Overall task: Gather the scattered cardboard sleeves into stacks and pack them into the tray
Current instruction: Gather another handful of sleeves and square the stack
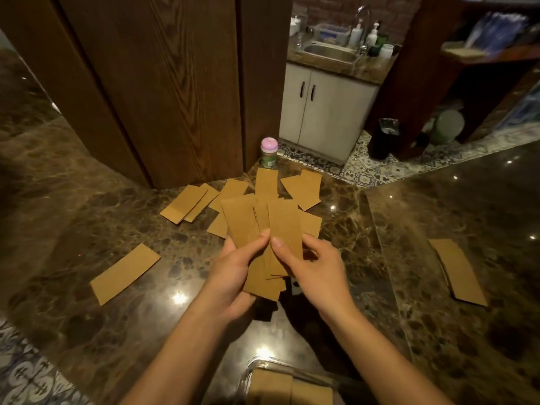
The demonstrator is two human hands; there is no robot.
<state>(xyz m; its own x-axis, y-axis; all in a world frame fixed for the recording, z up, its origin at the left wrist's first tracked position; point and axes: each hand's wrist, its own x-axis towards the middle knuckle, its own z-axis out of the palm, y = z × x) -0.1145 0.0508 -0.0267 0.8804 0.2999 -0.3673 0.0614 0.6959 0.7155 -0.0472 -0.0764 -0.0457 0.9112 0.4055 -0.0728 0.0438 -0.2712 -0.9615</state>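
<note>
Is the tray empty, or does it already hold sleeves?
Not empty: cardboard sleeves lie inside the clear tray, near the bottom edge.

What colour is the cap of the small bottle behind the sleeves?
The cap is pale pink; seen in the head view.

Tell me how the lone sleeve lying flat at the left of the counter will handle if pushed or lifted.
The lone sleeve probably slides easily: the counter is glossy, with glare spots. It is likely fairly stiff and light: the held sleeves stick up straight without drooping. It lies flush, so lifting an edge may be fiddly.
</note>
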